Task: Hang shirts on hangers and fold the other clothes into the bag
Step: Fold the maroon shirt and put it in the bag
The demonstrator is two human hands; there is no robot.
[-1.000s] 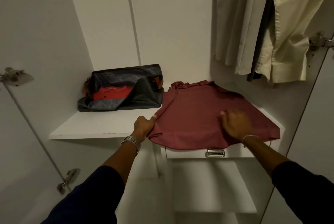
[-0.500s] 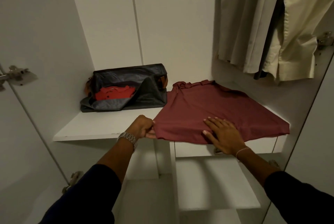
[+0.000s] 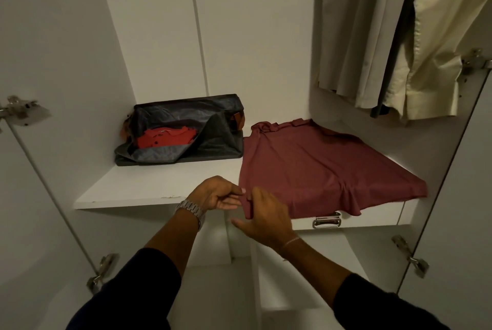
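Head view: my left hand (image 3: 218,194) and right hand (image 3: 263,216) meet at the near left corner of the maroon shirt (image 3: 319,170), both pinching its hem where it hangs over the shelf (image 3: 149,186) edge. That shirt lies flat on the right half of the shelf. To its far left sits the dark bag (image 3: 186,132), open, with a red garment (image 3: 165,138) inside. Pale shirts (image 3: 399,37) hang at the far right.

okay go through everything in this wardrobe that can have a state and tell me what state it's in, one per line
Bag: open, red garment folded inside.
Maroon shirt: spread flat on the shelf, near-left corner held.
Left hand: pinching that corner.
Right hand: gripping that corner.
Drawer: closed.
Hanging shirts: hung.
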